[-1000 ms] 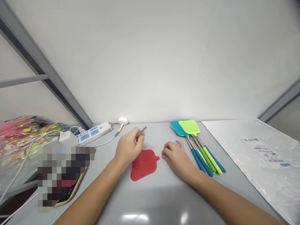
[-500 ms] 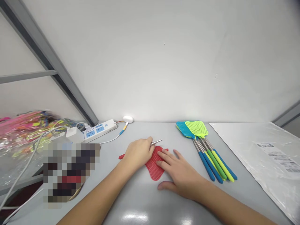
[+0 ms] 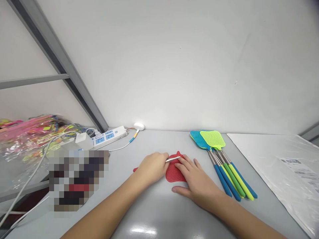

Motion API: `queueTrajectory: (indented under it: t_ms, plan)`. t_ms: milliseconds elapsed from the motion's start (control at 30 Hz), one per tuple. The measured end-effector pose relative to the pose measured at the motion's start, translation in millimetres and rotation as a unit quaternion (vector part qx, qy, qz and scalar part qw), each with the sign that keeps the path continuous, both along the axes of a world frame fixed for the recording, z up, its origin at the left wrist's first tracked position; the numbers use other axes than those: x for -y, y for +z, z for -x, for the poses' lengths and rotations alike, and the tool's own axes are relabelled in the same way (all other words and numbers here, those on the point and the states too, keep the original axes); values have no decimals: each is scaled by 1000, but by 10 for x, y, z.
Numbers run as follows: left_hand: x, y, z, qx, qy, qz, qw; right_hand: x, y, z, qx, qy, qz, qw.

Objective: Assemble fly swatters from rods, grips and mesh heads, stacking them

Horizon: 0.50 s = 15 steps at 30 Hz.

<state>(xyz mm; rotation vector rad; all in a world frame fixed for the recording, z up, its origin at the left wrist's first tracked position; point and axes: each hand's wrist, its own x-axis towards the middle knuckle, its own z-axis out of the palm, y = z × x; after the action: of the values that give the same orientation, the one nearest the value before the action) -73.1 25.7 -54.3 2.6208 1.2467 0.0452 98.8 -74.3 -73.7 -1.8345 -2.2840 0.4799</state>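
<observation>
My left hand [image 3: 152, 166] is closed around a fly swatter handle [image 3: 135, 169]. Its red end shows behind the hand, and a thin metal rod [image 3: 171, 159] sticks out to the right past the fingers. Flat on the table lies a red perforated fly swatter head [image 3: 173, 174], its narrow neck pointing to the back. The rod's tip lies over the head near that neck. My right hand [image 3: 196, 177] rests with outstretched fingers on the head's right side, hiding part of it. Whether rod and head are joined I cannot tell.
Several blue, yellow and green fly swatters [image 3: 230, 172] lie in a bundle on the right, beside a white plastic package [image 3: 279, 166]. At the left are a power strip [image 3: 109, 136], a white device [image 3: 139, 126], cables, a blurred-out item [image 3: 77, 182] and bagged colourful goods [image 3: 32, 139].
The red head has turned under my right fingers, so its neck points to the back. The rod's tip has come over the head. The view has shifted slightly.
</observation>
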Motion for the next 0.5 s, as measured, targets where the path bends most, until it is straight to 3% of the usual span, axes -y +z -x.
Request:
queueTrajectory:
  t_ms: [167, 367, 500]
  plan:
    - [-151, -72, 40, 19, 27, -13, 999, 28, 8, -25, -26, 69, -23, 997]
    - [-191, -97, 99, 62, -88, 19, 994, 20, -129, -107, -27, 124, -71, 989]
    - [-211, -61, 134, 75, -95, 43, 992, -4, -167, -167, 5, 123, -107, 987]
